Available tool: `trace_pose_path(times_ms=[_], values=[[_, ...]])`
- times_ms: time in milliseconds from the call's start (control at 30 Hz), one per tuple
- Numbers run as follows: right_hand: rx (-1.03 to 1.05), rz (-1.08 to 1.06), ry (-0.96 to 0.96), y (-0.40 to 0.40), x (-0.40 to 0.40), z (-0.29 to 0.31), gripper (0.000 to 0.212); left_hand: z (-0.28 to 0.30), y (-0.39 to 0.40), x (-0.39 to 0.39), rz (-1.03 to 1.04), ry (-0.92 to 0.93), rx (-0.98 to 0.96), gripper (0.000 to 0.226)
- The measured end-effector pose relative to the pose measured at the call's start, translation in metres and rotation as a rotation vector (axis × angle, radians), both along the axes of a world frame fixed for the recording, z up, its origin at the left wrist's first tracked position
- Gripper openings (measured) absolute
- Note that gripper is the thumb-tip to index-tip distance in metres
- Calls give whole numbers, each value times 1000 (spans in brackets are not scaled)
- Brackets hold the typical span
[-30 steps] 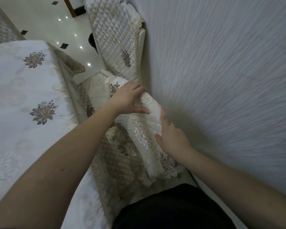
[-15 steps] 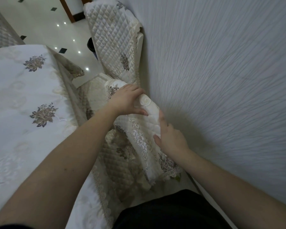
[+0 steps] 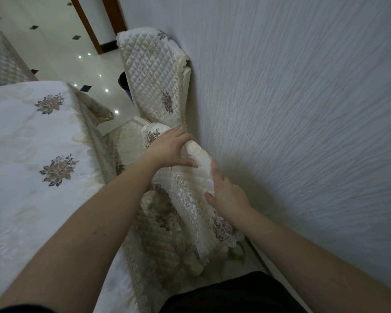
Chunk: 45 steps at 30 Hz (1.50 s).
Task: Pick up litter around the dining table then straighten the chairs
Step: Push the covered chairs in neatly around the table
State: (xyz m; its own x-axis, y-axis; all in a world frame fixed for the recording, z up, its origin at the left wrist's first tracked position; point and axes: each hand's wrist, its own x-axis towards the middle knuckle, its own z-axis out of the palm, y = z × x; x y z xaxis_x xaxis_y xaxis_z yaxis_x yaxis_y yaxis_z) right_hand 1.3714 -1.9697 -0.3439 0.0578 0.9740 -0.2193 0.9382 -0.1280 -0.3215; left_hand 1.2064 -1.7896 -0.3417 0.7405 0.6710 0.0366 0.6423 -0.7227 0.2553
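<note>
Your left hand point(image 3: 169, 150) and right hand point(image 3: 226, 193) kept gripping the chair point(image 3: 190, 177) top rail. The chair barely shifted beside the wall point(image 3: 303, 109), so straightening remained unfinished.

There is just one camera, worn on the person's head, and it looks forward and steeply down along both bare arms. It is close to the near chair point(image 3: 190, 190), whose top sits in the middle of the picture where the left hand point(image 3: 169, 147) and right hand point(image 3: 226, 190) are. The wide lens bends and tilts things, so the tabletop point(image 3: 27, 141) fills the left side, the wall point(image 3: 303, 109) fills the right side, and the shiny floor point(image 3: 54, 46) and a second chair point(image 3: 151, 73) are farther off at the top.
</note>
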Motion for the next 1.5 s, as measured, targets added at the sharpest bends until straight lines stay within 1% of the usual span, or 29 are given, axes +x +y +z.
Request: trace_pose_path(times_ms=[133, 233, 400, 500, 600, 667, 800, 933, 1100, 1200, 1300, 1367, 1500], values=[[-6, -18, 22, -2, -1, -2, 89, -4, -8, -2, 16, -18, 4, 92], [-9, -20, 36, -2, -2, 1, 89, -3, -15, -4, 32, 4, -7, 97], [-10, -27, -55, -11, -10, 4, 84, 2, -33, -3, 134, 116, -17, 91], [-13, -22, -78, -12, -11, 3, 82, -3, -55, -8, 199, 104, 11, 83], [-39, 1, -26, -12, -6, 6, 82, -6, -81, -18, 261, 93, 47, 71], [-64, 11, -4, -15, -4, 8, 82, -6, -99, -27, 320, 110, 41, 66], [-81, 46, 0, -23, 2, 4, 86, -8, -137, -52, 456, 152, 47, 63], [-106, 157, 14, -37, 17, 0, 92, -12, -181, -69, 668, 176, -44, 63], [-31, 292, -23, -48, 36, 1, 82, -11, -249, -58, 812, 194, -45, 58], [37, 312, -31, -48, 38, 5, 76, -14, -288, -52, 897, 188, -43, 59], [64, 317, -42, -48, 34, 11, 73, -16, -328, -55, 962, 217, -90, 59], [98, 343, -51, -47, 28, 15, 73, -14, -353, -60, 1015, 241, -63, 62], [180, 489, -76, -50, 4, 22, 67, -6, -398, -75, 1262, 299, -48, 61]])
